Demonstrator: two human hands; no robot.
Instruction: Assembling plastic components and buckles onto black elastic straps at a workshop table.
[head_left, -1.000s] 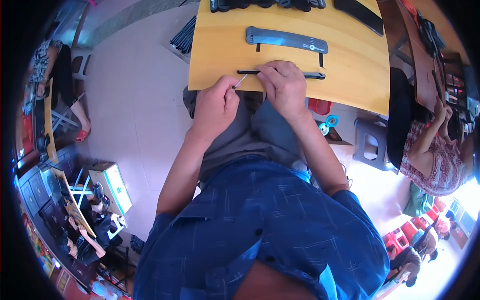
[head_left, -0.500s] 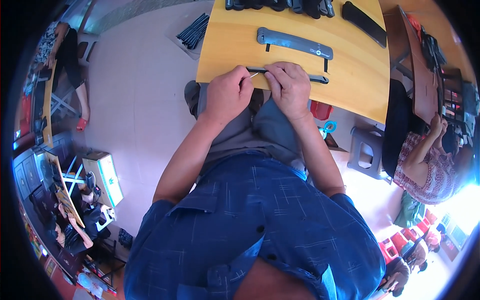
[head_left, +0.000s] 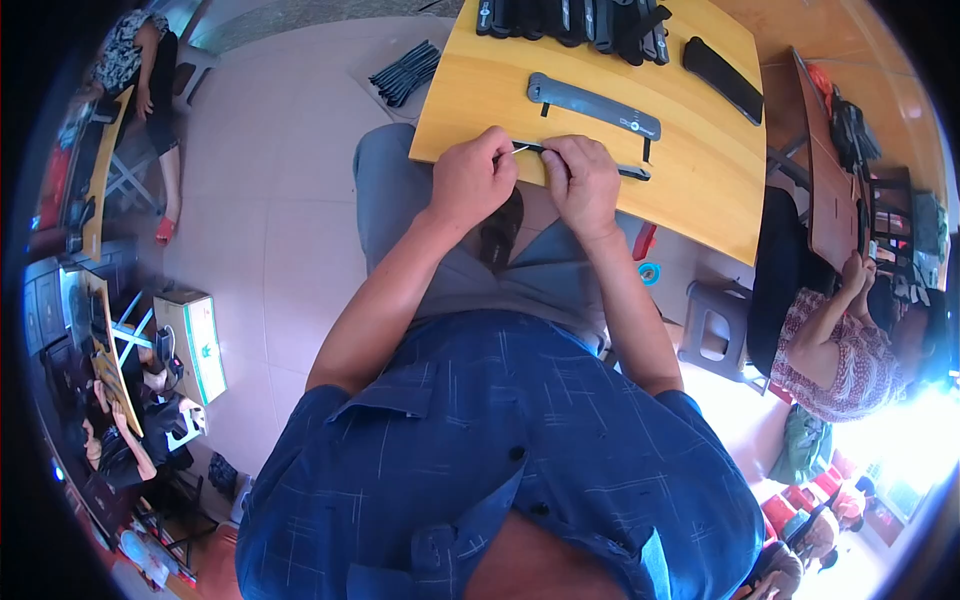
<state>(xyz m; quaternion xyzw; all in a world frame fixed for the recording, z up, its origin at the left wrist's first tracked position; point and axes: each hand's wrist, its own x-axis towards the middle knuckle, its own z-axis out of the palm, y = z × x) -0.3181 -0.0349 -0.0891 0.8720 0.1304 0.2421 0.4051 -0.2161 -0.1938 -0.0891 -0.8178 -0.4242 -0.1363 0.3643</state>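
At the table's near edge I hold a long, narrow black strip with a grey end. My right hand is closed over its middle, thumb pressed beside the fingers. My left hand is closed in a pinch at the strip's left part. A thin silver metal piece sticks out from the left fingers toward the right hand; its kind is too small to tell. Beyond my hands lies a long grey band-like piece with printing and two short black tabs hanging from its near side.
The yellow wooden table carries a row of black-and-grey bands at its far edge and a black flat piece at right. Black strips lie bundled left of it. A grey stool and a seated person are right.
The view has shifted, and my left leg now shows left of the table. Both hands keep hold at the strip, with a slightly wider gap between them.
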